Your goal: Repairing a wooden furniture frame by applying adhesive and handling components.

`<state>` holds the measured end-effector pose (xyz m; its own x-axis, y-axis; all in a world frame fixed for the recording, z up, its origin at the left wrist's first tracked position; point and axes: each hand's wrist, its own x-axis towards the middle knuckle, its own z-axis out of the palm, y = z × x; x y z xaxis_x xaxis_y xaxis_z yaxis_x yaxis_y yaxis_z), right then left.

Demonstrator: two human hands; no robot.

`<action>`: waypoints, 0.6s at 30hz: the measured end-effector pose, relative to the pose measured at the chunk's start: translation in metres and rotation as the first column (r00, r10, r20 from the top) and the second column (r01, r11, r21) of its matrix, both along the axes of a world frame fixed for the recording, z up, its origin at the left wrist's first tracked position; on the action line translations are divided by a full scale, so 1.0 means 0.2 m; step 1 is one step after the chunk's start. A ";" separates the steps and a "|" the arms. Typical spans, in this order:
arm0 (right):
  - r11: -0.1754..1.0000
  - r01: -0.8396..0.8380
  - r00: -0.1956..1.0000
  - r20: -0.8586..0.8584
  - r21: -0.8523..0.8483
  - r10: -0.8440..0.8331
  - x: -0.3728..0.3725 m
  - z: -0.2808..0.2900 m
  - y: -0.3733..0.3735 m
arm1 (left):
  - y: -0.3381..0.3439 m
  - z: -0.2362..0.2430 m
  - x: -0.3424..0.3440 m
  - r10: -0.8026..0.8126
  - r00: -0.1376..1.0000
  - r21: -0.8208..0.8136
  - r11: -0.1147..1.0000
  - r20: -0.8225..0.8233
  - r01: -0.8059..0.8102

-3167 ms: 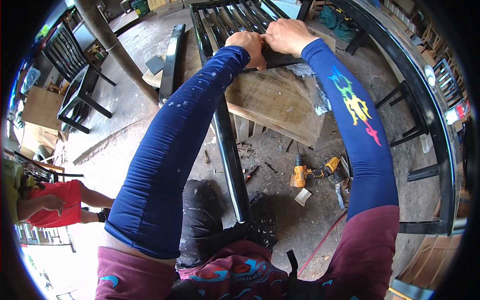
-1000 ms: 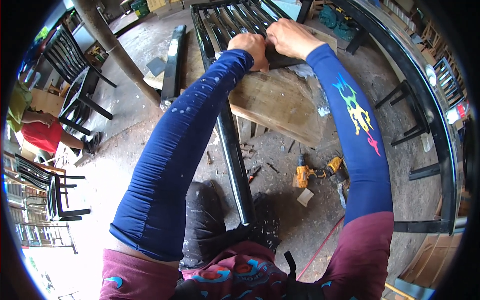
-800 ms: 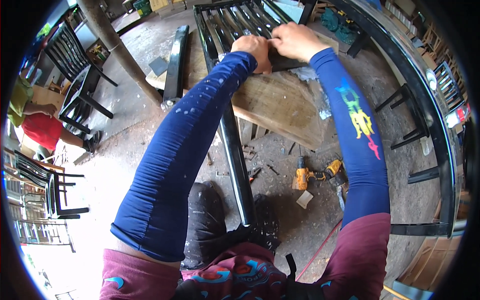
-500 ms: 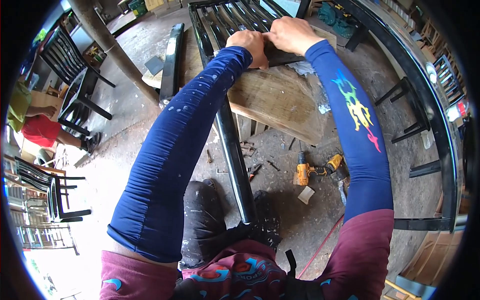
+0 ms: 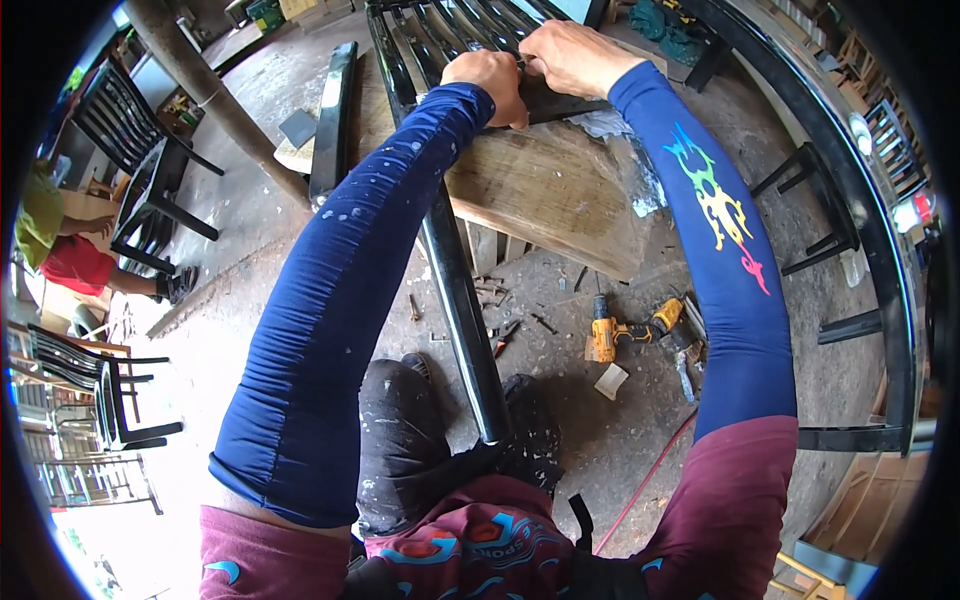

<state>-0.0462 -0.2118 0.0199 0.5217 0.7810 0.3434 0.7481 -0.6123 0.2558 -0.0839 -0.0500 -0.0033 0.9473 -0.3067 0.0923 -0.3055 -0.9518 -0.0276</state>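
Observation:
A glossy black slatted chair frame [image 5: 408, 45] lies over a worn wooden board [image 5: 550, 195], one long leg [image 5: 465, 330] pointing back toward my knees. My left hand [image 5: 487, 82] is closed in a fist low over the slats. Close beside it, my right hand [image 5: 575, 58] has its fingers curled and pinched together over the same part of the frame. The backs of both hands hide what the fingers hold. Crumpled clear plastic [image 5: 640, 170] lies by the board's right edge, under my right forearm.
A yellow cordless drill [image 5: 605, 335], a second yellow power tool [image 5: 665, 318], pliers [image 5: 506, 338] and loose screws are on the floor. A black piece [image 5: 333, 120] leans at left, near a post [image 5: 190, 80]. Black chairs [image 5: 150, 150] and a person in red shorts [image 5: 78, 265] are further left.
My right hand has shifted slightly left and farther away, its fingers now pinched near the left fist. The chair frame and the other things appear shifted a little in view.

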 end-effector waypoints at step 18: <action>0.972 0.198 0.977 0.057 0.130 -0.207 -0.02 -0.06 0.09 | 0.06 -0.03 0.06 0.037 0.999 0.083 0.996 0.012 -0.038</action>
